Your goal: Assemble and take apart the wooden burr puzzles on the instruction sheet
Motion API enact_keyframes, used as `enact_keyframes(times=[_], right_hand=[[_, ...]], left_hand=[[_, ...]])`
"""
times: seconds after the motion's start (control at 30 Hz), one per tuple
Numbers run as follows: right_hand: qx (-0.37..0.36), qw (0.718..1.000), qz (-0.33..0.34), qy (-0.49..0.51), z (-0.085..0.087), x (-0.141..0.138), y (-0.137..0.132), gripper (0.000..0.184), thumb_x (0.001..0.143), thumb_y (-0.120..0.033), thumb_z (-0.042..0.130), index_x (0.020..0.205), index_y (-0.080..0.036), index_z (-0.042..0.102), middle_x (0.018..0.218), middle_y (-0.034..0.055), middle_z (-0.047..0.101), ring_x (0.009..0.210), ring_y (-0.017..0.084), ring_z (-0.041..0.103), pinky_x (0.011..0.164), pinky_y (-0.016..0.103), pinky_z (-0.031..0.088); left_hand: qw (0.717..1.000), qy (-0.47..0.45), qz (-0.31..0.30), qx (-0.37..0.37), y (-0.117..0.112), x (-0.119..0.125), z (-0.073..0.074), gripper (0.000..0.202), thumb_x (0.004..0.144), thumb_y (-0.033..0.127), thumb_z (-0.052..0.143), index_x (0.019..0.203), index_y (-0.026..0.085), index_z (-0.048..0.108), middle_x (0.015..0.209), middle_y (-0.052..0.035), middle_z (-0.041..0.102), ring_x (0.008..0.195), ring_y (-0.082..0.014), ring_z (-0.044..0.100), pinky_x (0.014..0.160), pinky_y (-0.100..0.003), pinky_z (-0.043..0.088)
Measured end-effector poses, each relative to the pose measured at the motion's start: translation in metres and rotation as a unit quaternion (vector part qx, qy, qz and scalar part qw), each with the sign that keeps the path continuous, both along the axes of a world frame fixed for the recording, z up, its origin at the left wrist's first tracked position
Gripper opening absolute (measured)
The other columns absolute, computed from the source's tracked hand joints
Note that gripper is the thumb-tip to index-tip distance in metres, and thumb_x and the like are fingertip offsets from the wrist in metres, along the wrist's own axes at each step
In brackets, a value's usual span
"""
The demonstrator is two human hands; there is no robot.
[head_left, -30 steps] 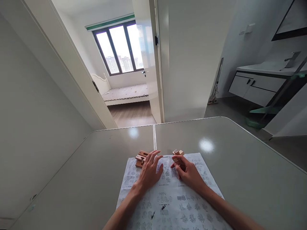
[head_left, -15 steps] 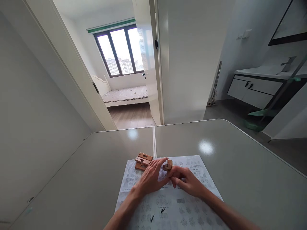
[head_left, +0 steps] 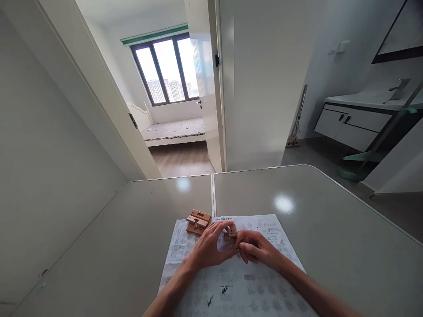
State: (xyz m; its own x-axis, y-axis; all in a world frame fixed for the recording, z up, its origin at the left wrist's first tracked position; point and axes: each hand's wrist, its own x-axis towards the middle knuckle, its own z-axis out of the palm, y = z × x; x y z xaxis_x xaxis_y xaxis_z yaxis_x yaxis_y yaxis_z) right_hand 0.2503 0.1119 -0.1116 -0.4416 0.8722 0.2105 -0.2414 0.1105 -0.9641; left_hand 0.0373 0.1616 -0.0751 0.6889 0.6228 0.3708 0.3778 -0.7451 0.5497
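Note:
Between my two hands is a small wooden puzzle block (head_left: 232, 231) with a dark mark like a Z or 2 on its face. My left hand (head_left: 209, 246) curves around it from the left, index fingertip at its top edge and thumb below. From the right, my right hand (head_left: 257, 247) has its fingers curled in against the block's lower right side, where they hide part of it. Left of the block, beyond my left hand, lie several flat notched wooden puzzle pieces (head_left: 198, 221), close together.
A printed paper sheet (head_left: 238, 286) with small diagrams lies under my hands on the glossy grey table (head_left: 132, 246). A seam (head_left: 213, 193) runs across the tabletop. Past the table's far edge are an open door (head_left: 206, 88), a bed (head_left: 175, 130) and a washbasin cabinet (head_left: 353, 121).
The marked block has tilted and dropped slightly between my hands, its marked face showing more fully. My right fingers have curled in a little and shifted slightly right. The loose pieces stay put.

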Motion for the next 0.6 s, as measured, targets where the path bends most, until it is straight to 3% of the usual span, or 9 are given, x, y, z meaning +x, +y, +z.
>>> enact_keyframes(times=[0.23, 0.4, 0.6], right_hand=[[-0.012, 0.999, -0.027, 0.031, 0.008, 0.0, 0.0, 0.025, 0.098, -0.042, 0.058, 0.102, -0.018, 0.064, 0.049, -0.0104, 0.045, 0.04, 0.008, 0.033, 0.044, 0.022, 0.028], [-0.047, 0.994, -0.103, 0.004, 0.012, 0.002, -0.001, 0.033, 0.098, -0.045, 0.059, 0.121, -0.021, 0.056, 0.051, -0.0119, 0.045, 0.042, 0.009, 0.031, 0.047, 0.023, 0.029], [-0.06, 0.99, -0.124, -0.029, 0.01, -0.003, 0.004, 0.041, 0.097, -0.057, 0.06, 0.112, -0.019, 0.059, 0.059, -0.0082, 0.052, 0.041, 0.008, 0.038, 0.045, 0.024, 0.03]], left_hand=[[0.998, -0.028, 0.048, -0.011, 0.001, -0.001, -0.003, 0.061, 0.079, 0.03, 0.08, 0.133, 0.027, 0.052, 0.122, -0.0063, 0.069, 0.107, -0.0237, 0.067, 0.094, -0.037, 0.055], [0.998, -0.033, 0.056, -0.01, 0.0, -0.001, -0.003, 0.064, 0.077, 0.027, 0.08, 0.134, 0.029, 0.051, 0.123, -0.0061, 0.068, 0.101, -0.0229, 0.068, 0.091, -0.037, 0.055], [0.999, -0.045, 0.026, -0.002, 0.001, 0.0, -0.001, 0.062, 0.083, 0.029, 0.078, 0.138, 0.031, 0.051, 0.13, -0.0062, 0.067, 0.114, -0.0241, 0.067, 0.098, -0.038, 0.054]])
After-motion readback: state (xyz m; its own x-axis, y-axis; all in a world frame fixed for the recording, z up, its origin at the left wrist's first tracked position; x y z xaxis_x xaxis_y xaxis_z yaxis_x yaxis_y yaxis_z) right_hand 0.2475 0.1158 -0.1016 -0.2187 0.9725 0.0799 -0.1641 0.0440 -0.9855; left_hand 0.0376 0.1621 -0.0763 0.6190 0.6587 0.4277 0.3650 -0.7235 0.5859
